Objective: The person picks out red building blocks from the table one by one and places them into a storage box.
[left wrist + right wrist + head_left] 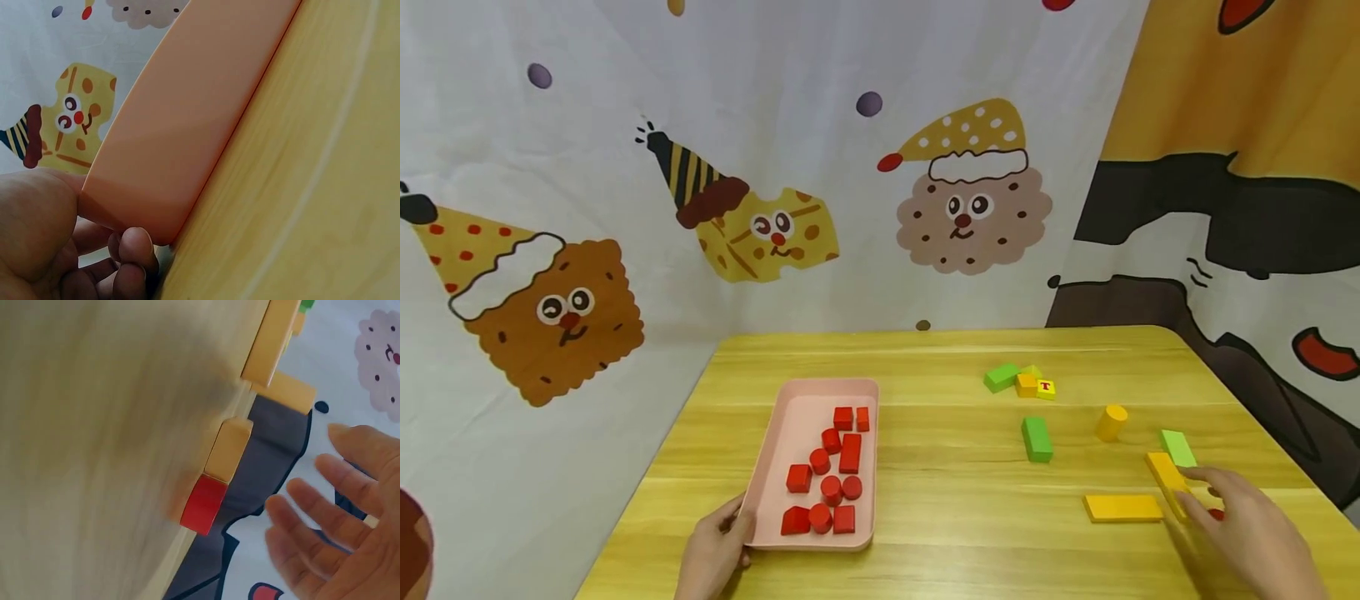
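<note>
My left hand (713, 546) grips the near left corner of a pink tray (805, 417), its thumb at the rim and its fingers curled at the outer side. Several red blocks (850, 452) of various shapes lie in the tray. Over at the right, my right hand (1251, 525) hovers beside a long orange block (1167, 479) and a red block (1216, 514), which it partly hides in the head view. In the right wrist view the fingers (325, 519) are spread apart, holding nothing, and the red block (204, 504) sits against an orange one (230, 450).
Another long orange block (1122, 508) lies left of the right hand. Beyond are an orange cylinder (1112, 423), a light green block (1177, 448), a green block (1037, 439) and a small green, orange and yellow cluster (1026, 385). A patterned curtain (820, 83) hangs behind the table.
</note>
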The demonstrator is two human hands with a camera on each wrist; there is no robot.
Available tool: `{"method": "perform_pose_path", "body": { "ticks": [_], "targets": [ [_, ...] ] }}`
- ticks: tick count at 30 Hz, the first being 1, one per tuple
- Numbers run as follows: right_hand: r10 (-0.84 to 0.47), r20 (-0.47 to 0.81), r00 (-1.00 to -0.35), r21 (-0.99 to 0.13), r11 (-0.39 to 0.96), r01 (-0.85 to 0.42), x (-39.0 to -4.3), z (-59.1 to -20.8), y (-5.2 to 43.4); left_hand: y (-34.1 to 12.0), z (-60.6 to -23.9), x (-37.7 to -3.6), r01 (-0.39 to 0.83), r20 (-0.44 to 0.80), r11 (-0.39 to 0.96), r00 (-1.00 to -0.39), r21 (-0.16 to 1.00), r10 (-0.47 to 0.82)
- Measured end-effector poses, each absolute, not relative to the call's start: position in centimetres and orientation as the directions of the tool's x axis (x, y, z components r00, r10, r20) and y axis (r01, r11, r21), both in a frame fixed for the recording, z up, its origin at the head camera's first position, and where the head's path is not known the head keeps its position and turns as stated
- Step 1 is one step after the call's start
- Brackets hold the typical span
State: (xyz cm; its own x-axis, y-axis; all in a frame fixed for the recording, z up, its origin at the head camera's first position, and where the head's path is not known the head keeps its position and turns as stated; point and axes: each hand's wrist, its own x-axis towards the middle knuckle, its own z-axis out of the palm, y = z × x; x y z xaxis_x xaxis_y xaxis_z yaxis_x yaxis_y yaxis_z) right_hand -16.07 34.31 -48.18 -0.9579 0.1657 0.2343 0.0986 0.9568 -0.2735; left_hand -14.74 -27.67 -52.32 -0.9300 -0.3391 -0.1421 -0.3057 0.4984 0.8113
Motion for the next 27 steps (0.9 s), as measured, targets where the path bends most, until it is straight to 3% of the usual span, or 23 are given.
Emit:
{"method": "perform_pose_path", "body": {
  "ticks": [11, 16, 27],
  "targets": [
    [0.157, 0.114, -0.981, -0.224, 0.966, 0.129, -16.1, -49.3, 36.6, -27.8, -52.2, -14.6, -0.322, -0.151, 0.482, -0.921, 0.815, -0.359],
    [0.199, -0.002, -0.980, -0.227, 0.954, 0.194, -16.0, -49.2, 36.9, -27.8, -52.1, -14.6, -0.307, -0.137, 0.485, -0.925, 0.819, -0.354],
    [0.139, -0.210, -0.968, -0.227, 0.956, 0.186, -16.4, -49.4, 37.9, -27.7, -52.2, -14.7, -0.298, -0.130, 0.485, -0.928, 0.822, -0.350]
  ]
}}
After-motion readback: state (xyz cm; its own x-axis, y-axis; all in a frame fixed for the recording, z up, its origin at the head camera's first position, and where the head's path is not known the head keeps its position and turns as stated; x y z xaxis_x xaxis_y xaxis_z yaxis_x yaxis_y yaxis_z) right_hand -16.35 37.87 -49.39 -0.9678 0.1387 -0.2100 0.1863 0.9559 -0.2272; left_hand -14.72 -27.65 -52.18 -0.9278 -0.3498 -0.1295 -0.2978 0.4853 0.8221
